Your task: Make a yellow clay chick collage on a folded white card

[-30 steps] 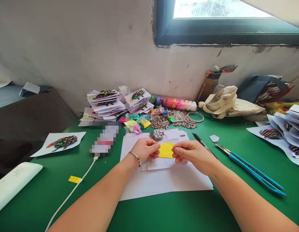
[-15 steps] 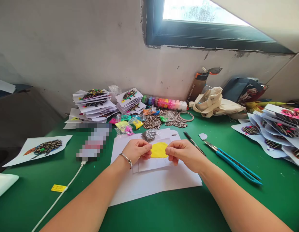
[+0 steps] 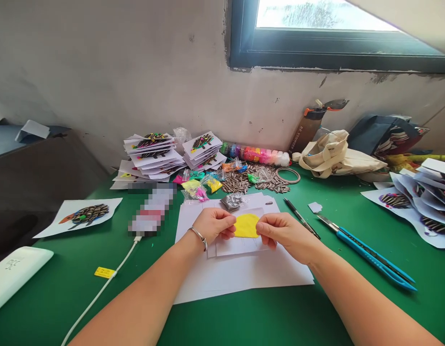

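Observation:
A thin, flattened piece of yellow modelling clay (image 3: 246, 226) is stretched between my two hands, with a rounded top and a flatter lower edge. My left hand (image 3: 215, 225) pinches its left side between thumb and fingers. On the opposite side, my right hand (image 3: 282, 230) pinches the right edge. Both hands are above a small white sheet (image 3: 240, 247) with faint pencil lines. Larger white sheets (image 3: 251, 278) lie beneath it. Just behind the clay sits a clear bag of dark clay (image 3: 233, 202).
Right of the papers lie a pen (image 3: 301, 217) and a blue utility knife (image 3: 369, 252), blade out. Loose sunflower seeds (image 3: 236, 182) and small clay bags (image 3: 195, 190) are behind. Stacked seed pictures (image 3: 153, 156) stand back left. A white cable (image 3: 100, 293) crosses the left side.
The whole view has shifted, so everything appears a little further right. Both hands keep the same pinch on the yellow clay, and its shape looks nearly unchanged.

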{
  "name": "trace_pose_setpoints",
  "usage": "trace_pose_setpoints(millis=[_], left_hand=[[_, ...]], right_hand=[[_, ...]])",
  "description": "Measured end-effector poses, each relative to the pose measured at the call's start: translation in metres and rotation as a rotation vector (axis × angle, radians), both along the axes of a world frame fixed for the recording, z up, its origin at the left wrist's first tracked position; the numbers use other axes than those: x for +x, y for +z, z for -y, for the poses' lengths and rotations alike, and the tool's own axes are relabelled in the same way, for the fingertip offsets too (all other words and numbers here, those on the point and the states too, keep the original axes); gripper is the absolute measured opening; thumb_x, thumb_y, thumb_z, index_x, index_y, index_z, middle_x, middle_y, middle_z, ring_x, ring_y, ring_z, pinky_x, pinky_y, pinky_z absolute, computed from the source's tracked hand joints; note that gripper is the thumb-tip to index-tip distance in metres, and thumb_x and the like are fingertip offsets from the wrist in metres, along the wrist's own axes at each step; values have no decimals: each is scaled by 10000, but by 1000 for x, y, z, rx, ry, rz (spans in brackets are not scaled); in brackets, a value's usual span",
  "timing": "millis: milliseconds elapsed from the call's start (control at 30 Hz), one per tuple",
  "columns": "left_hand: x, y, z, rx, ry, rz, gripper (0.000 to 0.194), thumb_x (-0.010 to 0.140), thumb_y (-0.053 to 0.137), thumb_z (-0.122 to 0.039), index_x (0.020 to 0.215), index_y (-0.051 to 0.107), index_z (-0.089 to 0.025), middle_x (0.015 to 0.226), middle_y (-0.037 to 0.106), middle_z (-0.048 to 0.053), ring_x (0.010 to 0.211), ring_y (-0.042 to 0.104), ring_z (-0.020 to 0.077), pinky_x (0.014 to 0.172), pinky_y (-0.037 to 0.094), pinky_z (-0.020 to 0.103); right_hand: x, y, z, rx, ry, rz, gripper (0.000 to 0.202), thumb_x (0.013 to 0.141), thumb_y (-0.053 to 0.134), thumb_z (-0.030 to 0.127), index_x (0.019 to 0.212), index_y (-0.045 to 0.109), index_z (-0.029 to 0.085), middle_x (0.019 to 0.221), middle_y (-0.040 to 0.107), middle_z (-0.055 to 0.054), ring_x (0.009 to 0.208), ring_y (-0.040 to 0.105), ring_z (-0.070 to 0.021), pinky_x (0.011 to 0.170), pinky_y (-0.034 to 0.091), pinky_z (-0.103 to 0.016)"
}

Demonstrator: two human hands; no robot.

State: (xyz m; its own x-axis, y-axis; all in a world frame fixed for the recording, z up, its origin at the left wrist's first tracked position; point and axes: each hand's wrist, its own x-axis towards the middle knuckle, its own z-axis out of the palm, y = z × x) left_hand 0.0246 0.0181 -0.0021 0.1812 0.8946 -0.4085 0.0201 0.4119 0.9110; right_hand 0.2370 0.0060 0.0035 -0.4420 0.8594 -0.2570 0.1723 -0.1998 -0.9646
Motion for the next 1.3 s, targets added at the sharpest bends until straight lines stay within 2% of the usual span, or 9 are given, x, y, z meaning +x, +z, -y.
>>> trace_pose_setpoints(millis=[100, 200, 267, 400, 567, 800, 900, 1033, 1300], left_hand=[[0, 0, 0, 2, 2, -3, 272, 631, 779, -338, 694, 627, -122, 558, 666, 18, 468, 606, 110, 501, 500, 233], [0, 1, 0, 6, -1, -6, 271, 627, 781, -338, 684, 626, -124, 547, 659, 13, 461, 598, 108, 494, 495, 231], [1, 1, 0, 8, -2, -8, 275, 618, 787, -341, 677, 626, -126, 545, 657, 11, 466, 598, 108, 501, 498, 233], [1, 2, -1, -1, -4, -13, 295, 593, 798, -356, 678, 630, -130, 547, 658, 10, 486, 609, 116, 510, 502, 234], [1, 1, -2, -11, -8, -18, 328, 567, 807, -381, 685, 634, -129, 559, 665, 14, 498, 613, 118, 517, 505, 235], [1, 3, -2, -8, -9, -21, 345, 561, 807, -399, 689, 635, -129, 569, 665, 16, 509, 617, 123, 523, 506, 239], [1, 3, -1, -1, -11, -16, 331, 574, 804, -391, 685, 634, -130, 562, 662, 14, 499, 613, 119, 518, 503, 237], [2, 2, -1, 11, -10, -10, 294, 592, 801, -360, 675, 635, -132, 552, 658, 14, 483, 607, 118, 504, 498, 237], [3, 0, 1, 31, 2, -8, 207, 661, 759, -284, 658, 622, -129, 531, 646, 8, 463, 594, 107, 482, 484, 225]], right_hand=[[0, 1, 0, 3, -8, 1, 260, 796, 625, 381, 673, 612, 152, 573, 570, 19, 514, 490, -77, 510, 383, -205], [0, -1, 0, -55, -16, -64, 185, 746, 682, 329, 784, 664, 149, 693, 647, -17, 601, 582, -111, 621, 470, -252], [0, -1, 0, -88, -11, -101, 212, 726, 698, 312, 859, 679, 149, 766, 676, -41, 670, 629, -146, 683, 500, -295], [1, 2, -1, -65, 8, -46, 200, 753, 664, 333, 814, 680, 143, 742, 679, -48, 610, 617, -136, 622, 491, -278], [-1, 4, 0, 44, -32, 62, 153, 760, 629, 305, 754, 676, 161, 669, 613, -1, 578, 535, -102, 580, 438, -238], [-6, -2, 8, 333, -56, 288, 156, 755, 559, 221, 822, 698, 203, 832, 654, -18, 776, 573, -161, 698, 438, -271], [-7, -3, 14, 407, -30, 432, 184, 783, 516, 212, 857, 683, 216, 811, 663, -12, 737, 572, -160, 674, 433, -276], [-7, -11, 21, 544, -12, 597, 169, 804, 497, 201, 768, 661, 217, 732, 637, -9, 695, 561, -159, 635, 418, -272], [-9, -26, 27, 721, -28, 607, 239, 863, 439, 162, 920, 664, 218, 888, 627, -47, 757, 585, -156, 676, 451, -266]])
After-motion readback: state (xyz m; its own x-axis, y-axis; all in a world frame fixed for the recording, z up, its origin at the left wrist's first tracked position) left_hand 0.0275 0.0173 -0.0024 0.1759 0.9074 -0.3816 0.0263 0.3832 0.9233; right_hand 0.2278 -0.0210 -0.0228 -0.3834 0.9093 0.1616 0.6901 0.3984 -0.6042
